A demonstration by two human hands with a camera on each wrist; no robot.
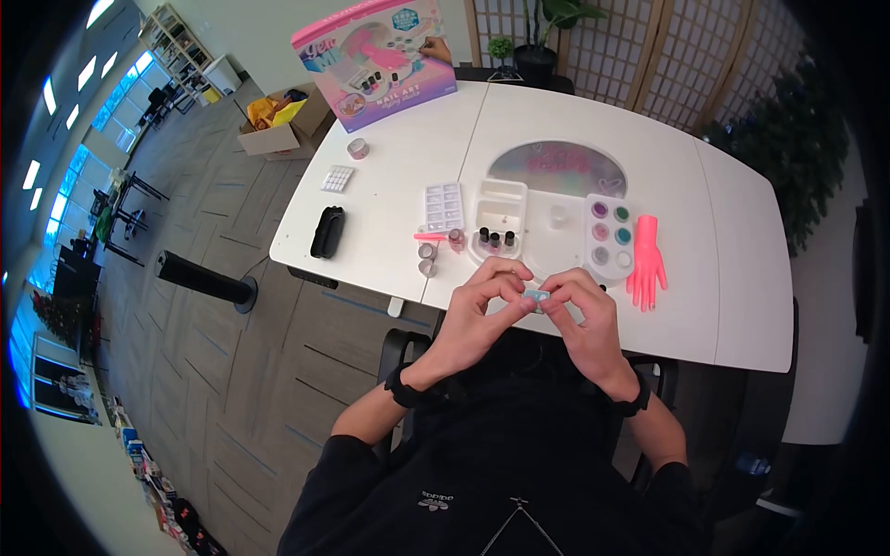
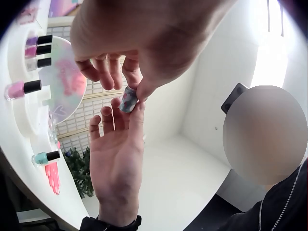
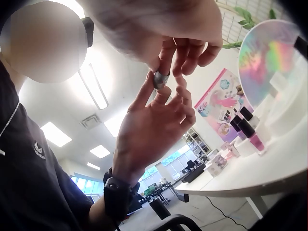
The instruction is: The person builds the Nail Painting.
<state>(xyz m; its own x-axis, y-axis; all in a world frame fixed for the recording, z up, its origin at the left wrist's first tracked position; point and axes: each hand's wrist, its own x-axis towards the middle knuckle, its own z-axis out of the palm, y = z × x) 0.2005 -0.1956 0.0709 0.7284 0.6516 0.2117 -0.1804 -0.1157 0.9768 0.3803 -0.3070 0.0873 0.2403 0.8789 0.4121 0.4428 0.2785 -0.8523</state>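
Observation:
Above the table's front edge, my left hand (image 1: 475,320) and right hand (image 1: 586,320) meet, thumbs and fingers pinching a small pale blue piece (image 1: 536,296) between them. In the left wrist view this piece (image 2: 128,99) looks like a short grey-blue cylinder with pink patches. The right wrist view shows its other side as a silvery grey curve (image 3: 161,80) between the two sets of fingertips. The remaining fingers of both hands are bent loosely away from it. Just beyond the hands are several black-capped nail polish bottles (image 1: 495,241) in a white holder.
A pink model hand (image 1: 647,264) lies at the right, beside a white tray of coloured pots (image 1: 609,232). Left of the holder are a compartment tray (image 1: 443,206) and small jars (image 1: 426,251). Farther left lie a black case (image 1: 327,232) and a nail art box (image 1: 378,60).

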